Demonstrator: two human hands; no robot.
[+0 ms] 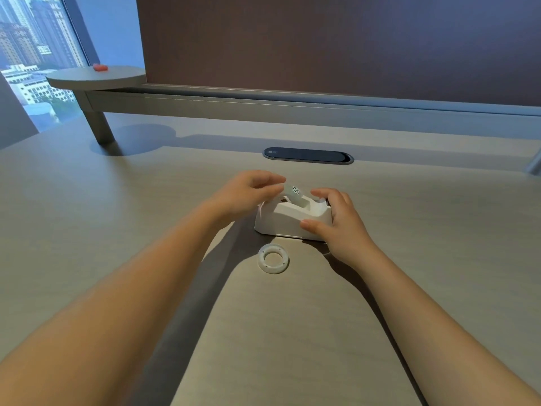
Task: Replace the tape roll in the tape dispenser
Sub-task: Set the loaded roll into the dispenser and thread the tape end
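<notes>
A white tape dispenser (288, 219) stands on the beige desk. My right hand (336, 221) grips its right end, thumb on the near side and fingers over the top. My left hand (248, 190) pinches a pale tape roll (294, 192) at the top of the dispenser's slot; the roll is partly hidden by my fingers and the dispenser walls. A white plastic ring (273, 258), flat and empty, lies on the desk just in front of the dispenser, untouched.
A dark oval cable port (307, 155) is set in the desk behind the dispenser. A raised grey rail (263, 104) runs along the back, with a round shelf (96, 76) at left carrying a small red object (100, 67).
</notes>
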